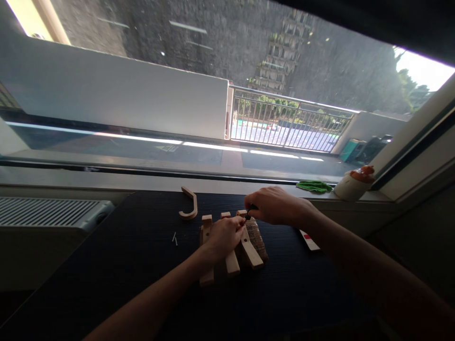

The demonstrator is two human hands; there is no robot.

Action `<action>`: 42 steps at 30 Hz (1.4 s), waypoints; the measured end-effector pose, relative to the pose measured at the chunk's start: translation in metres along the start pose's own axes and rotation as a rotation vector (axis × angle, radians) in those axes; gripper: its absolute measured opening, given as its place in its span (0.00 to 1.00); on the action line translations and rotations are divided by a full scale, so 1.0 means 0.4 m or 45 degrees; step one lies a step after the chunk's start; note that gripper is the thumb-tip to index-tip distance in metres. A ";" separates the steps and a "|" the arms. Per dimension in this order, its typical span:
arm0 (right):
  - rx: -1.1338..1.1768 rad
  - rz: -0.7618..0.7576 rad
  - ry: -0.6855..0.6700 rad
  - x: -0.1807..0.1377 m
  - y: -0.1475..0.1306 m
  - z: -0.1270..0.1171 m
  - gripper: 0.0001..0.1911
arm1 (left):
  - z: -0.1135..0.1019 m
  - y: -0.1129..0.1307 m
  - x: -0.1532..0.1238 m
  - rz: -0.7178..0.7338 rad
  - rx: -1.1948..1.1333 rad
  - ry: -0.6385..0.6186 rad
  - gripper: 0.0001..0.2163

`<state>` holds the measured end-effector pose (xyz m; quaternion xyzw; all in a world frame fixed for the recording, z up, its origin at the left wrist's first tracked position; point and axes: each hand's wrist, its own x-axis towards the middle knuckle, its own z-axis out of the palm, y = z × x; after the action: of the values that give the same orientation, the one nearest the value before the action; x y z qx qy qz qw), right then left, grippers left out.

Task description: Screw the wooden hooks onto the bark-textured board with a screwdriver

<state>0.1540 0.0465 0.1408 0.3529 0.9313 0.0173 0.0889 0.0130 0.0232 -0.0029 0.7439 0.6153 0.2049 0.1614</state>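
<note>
My right hand (272,204) is closed around the dark handle of a screwdriver (251,208), which points down and left. Its tip meets the fingers of my left hand (223,235), which are pinched together over the top of the right-hand wooden hook (250,251). What they pinch is hidden. That hook lies across a board with rough bark (258,237). A middle wooden hook (232,263) and a left wooden hook (207,234) lie alongside, partly covered by my left hand and forearm. Dark holes show in the outer two hooks.
A loose J-shaped wooden hook (195,203) and two screws (175,238) lie left on the dark table (142,265). A red-and-white card-like item (310,240) lies right. The sill holds a green cloth (314,186) and a bottle (353,184). A radiator (53,213) stands left.
</note>
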 end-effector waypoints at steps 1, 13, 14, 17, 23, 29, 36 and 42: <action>0.002 -0.004 -0.004 0.003 0.001 0.003 0.11 | 0.001 -0.001 0.000 -0.001 0.001 0.000 0.11; -0.045 0.185 0.066 0.050 -0.032 0.048 0.16 | 0.002 -0.009 -0.002 0.098 -0.014 0.011 0.10; -0.043 0.197 0.064 0.048 -0.031 0.047 0.16 | 0.002 -0.009 -0.002 0.101 -0.017 0.012 0.10; -0.050 0.158 0.031 0.036 -0.018 0.039 0.16 | 0.004 -0.009 -0.001 0.091 -0.013 0.027 0.10; -0.039 0.001 -0.020 0.002 0.007 0.003 0.11 | 0.010 -0.013 0.003 0.062 -0.012 0.014 0.11; -0.093 0.019 0.002 0.013 0.000 0.001 0.10 | 0.013 -0.014 0.005 0.062 -0.014 0.034 0.10; -0.094 0.099 0.049 0.035 -0.005 0.032 0.15 | 0.009 -0.007 0.000 0.091 0.008 0.044 0.10; -0.085 0.121 0.035 0.023 -0.011 0.028 0.15 | 0.001 0.001 -0.002 0.047 0.041 0.026 0.09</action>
<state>0.1463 0.0490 0.1279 0.3932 0.9135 0.0574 0.0871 0.0135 0.0224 -0.0033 0.7555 0.6064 0.2053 0.1392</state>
